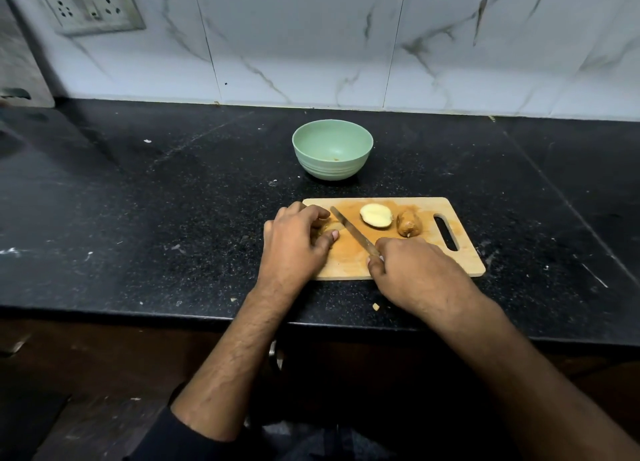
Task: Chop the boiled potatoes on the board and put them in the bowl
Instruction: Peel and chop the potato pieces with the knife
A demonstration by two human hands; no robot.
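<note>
At the board's (464,263) left edge our left hand (294,242) pinches a potato piece (327,227); our right hand (412,270) grips the knife (349,228).

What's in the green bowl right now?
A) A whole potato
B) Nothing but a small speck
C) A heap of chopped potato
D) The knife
B: the bowl shows bare green inside with only a tiny speck, while the cut potato half lies on the board.

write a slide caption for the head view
Left hand steadies a potato piece as right hand holds the knife on the board; bowl waits behind.
</note>
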